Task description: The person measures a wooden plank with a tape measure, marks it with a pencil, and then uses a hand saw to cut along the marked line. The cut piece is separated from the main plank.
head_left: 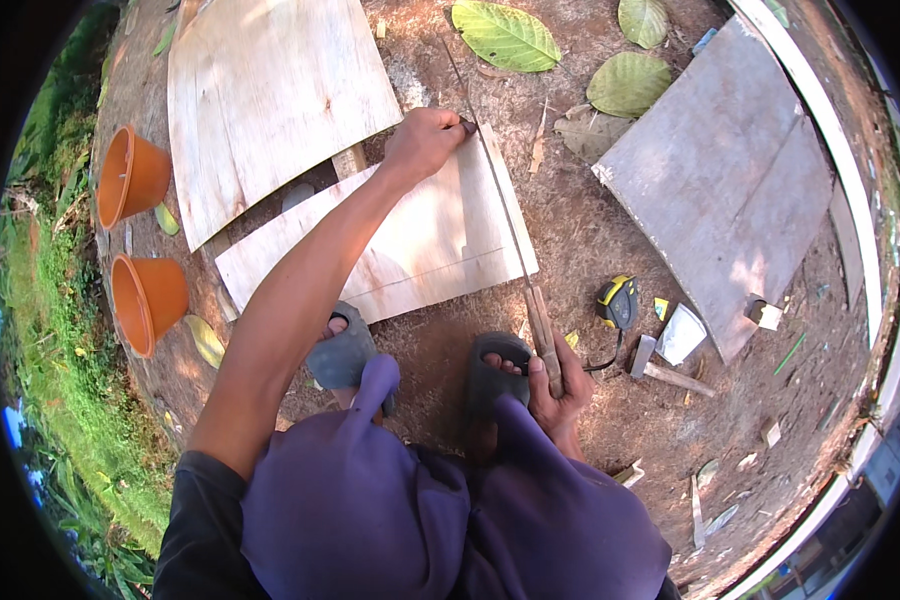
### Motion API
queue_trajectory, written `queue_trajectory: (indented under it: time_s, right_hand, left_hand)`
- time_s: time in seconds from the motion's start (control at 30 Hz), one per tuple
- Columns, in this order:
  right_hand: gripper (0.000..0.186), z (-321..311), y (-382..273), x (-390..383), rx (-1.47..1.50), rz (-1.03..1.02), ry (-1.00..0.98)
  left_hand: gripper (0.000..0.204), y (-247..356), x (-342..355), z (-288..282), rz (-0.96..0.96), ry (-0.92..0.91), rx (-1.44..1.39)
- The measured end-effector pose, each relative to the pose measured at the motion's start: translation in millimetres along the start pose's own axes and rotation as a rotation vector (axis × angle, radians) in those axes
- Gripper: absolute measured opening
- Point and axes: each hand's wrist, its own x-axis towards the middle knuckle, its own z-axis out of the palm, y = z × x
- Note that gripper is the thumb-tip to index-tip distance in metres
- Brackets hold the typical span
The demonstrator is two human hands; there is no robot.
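Observation:
My left hand (425, 150) is closed at the upper right corner of a pale plywood board (350, 270), on a small dark item I cannot make out, beside a long thin dark blade (513, 225). My right hand (560, 395) grips the blade's wooden handle (540, 330) below the board, near my right sandal (485, 400). The blade runs upward along the board's right end and past its top corner. A straight line crosses the lower part of that board. Another plywood sheet (270, 90) lies just above it.
Two orange pots (140, 300) stand at left beside greenery. At right lie a grey board (700, 200), a yellow-black tape measure (617, 295), a hammer (670, 375) and small scraps. Large leaves (505, 35) lie at the top. My left sandal (340, 350) is below the plywood.

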Motion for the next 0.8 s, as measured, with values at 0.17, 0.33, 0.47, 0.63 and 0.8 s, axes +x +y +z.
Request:
queue_trajectory:
  time_s: [0.17,0.33,0.47,0.63,0.8]
  right_hand:
    - [0.042,0.5,11.2,-1.1,-0.055,-0.042,0.005]
    - [0.043,6.9,4.4,4.4,0.011,-0.041,0.022]
    - [0.042,7.0,1.3,8.9,-0.035,0.001,-0.010]
    - [0.042,-0.7,12.2,-4.1,-0.061,-0.047,0.025]
    - [0.044,-2.4,6.7,1.5,0.013,0.028,0.002]
  left_hand:
    - [0.030,-0.2,1.3,2.4,-0.002,0.001,0.026]
    - [0.032,-4.5,5.9,2.1,0.015,-0.007,0.023]
    - [0.031,-4.8,5.3,3.2,-0.005,-0.012,0.009]
    - [0.028,3.0,0.3,4.3,-0.037,0.007,0.033]
    - [0.028,-3.2,0.8,4.8,-0.042,0.011,0.014]
